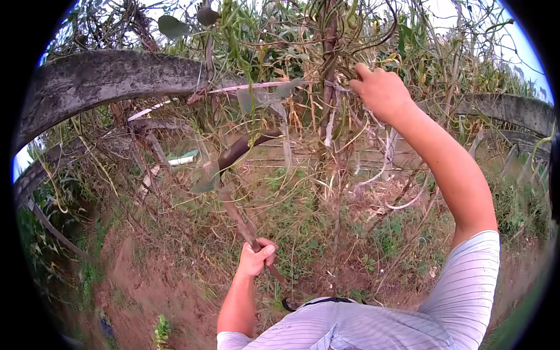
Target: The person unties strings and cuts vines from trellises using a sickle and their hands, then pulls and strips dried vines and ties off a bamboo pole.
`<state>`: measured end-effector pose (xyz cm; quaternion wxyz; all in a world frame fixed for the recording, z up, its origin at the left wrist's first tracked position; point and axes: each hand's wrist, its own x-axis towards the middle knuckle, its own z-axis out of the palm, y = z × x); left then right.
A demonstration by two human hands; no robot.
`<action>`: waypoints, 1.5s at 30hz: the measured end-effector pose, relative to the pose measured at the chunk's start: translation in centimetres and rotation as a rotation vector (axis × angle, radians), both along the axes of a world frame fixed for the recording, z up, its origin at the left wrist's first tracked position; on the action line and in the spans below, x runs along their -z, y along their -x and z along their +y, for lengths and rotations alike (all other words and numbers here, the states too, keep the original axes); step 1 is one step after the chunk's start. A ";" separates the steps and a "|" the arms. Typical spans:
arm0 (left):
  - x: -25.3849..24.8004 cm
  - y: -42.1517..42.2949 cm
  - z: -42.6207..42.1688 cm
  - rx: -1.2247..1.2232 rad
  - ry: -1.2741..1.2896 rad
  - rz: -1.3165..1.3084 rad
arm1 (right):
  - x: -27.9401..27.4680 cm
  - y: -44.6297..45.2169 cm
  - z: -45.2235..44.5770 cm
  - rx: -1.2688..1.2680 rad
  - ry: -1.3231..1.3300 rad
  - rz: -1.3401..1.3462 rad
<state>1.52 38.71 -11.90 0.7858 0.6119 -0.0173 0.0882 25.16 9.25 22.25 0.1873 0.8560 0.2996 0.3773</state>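
Note:
My left hand (pixel 257 258) is wrapped round the wooden handle of a sickle (pixel 235 217), held low in front of my body. Its dark, curved blade (pixel 248 149) points up and to the right, partly behind hanging leaves. Up at the right, my right hand (pixel 382 92) has its fingers curled into a tangle of vine stems (pixel 350 64) beside an upright wooden post (pixel 328 76). The fingertips are partly hidden among the stems. A pink strip (pixel 256 86) runs across to the post, between the two hands.
A grey concrete beam (pixel 111 76) crosses the upper left, and another beam (pixel 504 111) runs at the right. Pale strips (pixel 388 154) dangle under my right arm. Dry vines, grass and bare soil (pixel 175 291) lie below, with corn plants (pixel 420 41) behind.

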 end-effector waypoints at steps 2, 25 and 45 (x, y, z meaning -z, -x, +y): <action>1.1 0.0 0.5 -0.011 0.024 -0.014 | 0.1 0.6 -0.7 0.014 0.013 0.019; 2.0 0.4 -1.2 -0.037 0.068 0.033 | 3.5 0.3 1.0 -0.473 -0.772 0.222; 3.8 -0.7 -1.7 -0.070 0.210 0.004 | 4.6 1.0 0.0 -0.544 -1.339 0.635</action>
